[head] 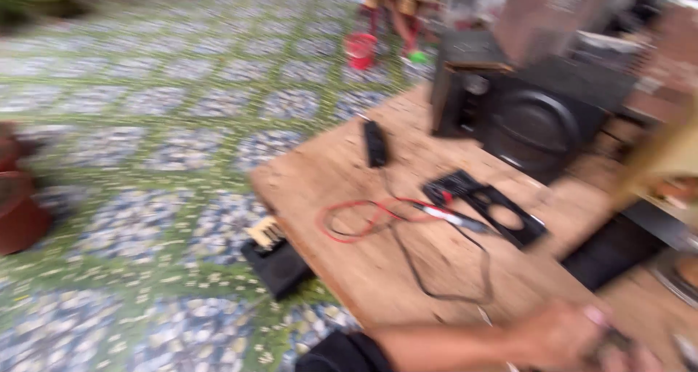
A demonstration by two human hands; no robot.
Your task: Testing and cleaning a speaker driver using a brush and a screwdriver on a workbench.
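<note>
Wooden tabletop (342, 168), pretty blurry shot. One hand (563, 336) at the bottom edge is curled around something small and dark, can't tell what, or which hand it is. Up and left of it, well apart, lie red and black probe leads (436, 213), running left-right, then a black speaker box (534, 117) further back

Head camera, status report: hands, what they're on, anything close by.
One hand low on wooden table, gripping small dark object, blurred. Other hand not seen. Red and black test leads lie nearby.
</note>
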